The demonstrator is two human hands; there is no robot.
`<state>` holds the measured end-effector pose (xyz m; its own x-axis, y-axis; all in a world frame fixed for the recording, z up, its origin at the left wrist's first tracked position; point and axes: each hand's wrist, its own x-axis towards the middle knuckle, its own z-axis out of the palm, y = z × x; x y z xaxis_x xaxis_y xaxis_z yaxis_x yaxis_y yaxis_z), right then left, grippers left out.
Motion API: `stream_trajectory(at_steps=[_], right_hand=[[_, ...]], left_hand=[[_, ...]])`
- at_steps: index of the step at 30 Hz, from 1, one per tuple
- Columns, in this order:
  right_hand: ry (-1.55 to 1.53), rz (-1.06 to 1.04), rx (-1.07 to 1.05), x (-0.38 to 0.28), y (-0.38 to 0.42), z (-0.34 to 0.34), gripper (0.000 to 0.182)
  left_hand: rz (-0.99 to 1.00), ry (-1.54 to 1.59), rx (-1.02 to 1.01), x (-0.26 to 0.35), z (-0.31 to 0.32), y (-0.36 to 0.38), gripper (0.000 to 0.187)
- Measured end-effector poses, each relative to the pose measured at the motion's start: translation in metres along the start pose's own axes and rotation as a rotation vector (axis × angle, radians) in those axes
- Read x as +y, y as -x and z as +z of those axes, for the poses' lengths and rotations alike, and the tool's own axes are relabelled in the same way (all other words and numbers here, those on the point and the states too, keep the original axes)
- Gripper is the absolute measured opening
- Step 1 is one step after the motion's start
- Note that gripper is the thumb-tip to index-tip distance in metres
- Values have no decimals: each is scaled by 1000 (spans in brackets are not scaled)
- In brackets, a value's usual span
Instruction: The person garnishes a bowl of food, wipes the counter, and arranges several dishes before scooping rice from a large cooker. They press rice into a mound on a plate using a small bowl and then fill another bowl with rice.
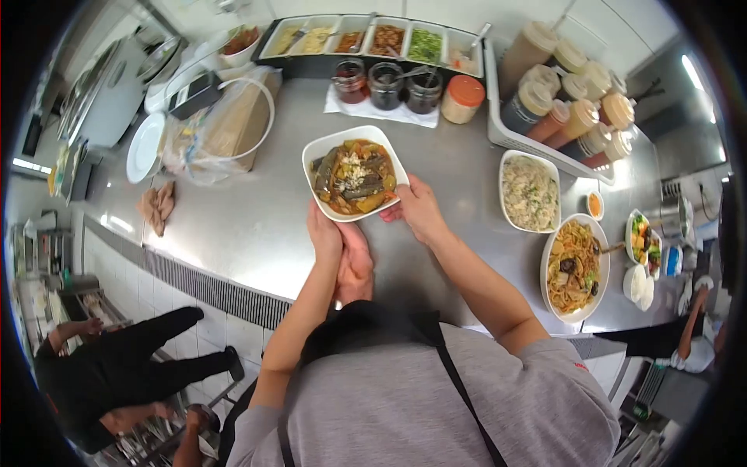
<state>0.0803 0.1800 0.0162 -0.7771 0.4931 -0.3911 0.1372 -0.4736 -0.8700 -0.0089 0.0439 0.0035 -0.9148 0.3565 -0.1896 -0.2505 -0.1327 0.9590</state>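
A white square bowl [355,173] of dark vegetable pieces in sauce, topped with chopped bits, is held above the steel counter [272,202]. My left hand [325,233] grips it at the lower left edge, its fingers mostly hidden under the bowl. At the lower right corner, my right hand [418,208] has its thumb by the rim and its fingers curled below. Another hand [355,263] shows just beside my left hand, under the bowl; whose it is cannot be made out.
Topping trays [387,40] and sauce jars [386,86] line the back. Right: a bottle crate [537,144], rice dish [531,191] and noodle bowl [576,268]. Left: a cloth [156,207], plates [145,148] and plastic bag [206,148]. People stand at lower left [109,366] and right [692,342].
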Motion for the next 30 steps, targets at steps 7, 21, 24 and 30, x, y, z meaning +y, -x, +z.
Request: stream_trajectory(at_steps=[7,21,24,30], right_hand=[[-53,-203,167,-27,41,-46,27],[-16,-147,534,10,207,-106,32],[-95,-122,622,29,229,-104,33],[-209,-187,801,50,260,-99,34]], left_hand=[[824,-1267,-598,-7,34,52,46],[849,-799,-824,-32,172,-49,43],[1097,-703,-953,-33,203,-40,39],[1177,-1129,-999,-49,231,-39,40]])
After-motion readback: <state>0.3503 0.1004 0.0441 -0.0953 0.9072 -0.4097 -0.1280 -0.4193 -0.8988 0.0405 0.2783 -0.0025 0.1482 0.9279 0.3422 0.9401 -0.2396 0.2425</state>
